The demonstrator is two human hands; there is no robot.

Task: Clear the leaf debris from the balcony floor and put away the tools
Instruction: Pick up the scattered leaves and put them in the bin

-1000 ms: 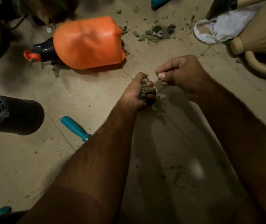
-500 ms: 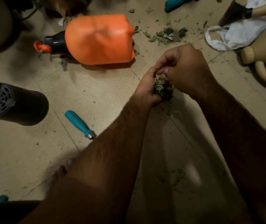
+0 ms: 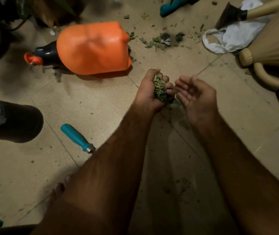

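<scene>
A wad of dry green leaf scraps (image 3: 160,89) sits in the left hand (image 3: 148,95), fingers (image 3: 169,87) curled round it so nothing spills onto the beige tiled floor (image 3: 84,102). The right hand (image 3: 197,96) lies slack and empty just beside it, probably free for the scattered leaf bits (image 3: 157,41) beyond.

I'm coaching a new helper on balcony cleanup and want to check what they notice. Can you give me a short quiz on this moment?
1. True or false: the left hand grips a clump of leaf debris.
2. The right hand is: A) holding a teal-handled tool, B) open and empty, C) clenched in a fist.
3. Fill in: the orange sprayer lies on its ____ on the tiled floor.
Key: 1 true; 2 B; 3 side.
</scene>
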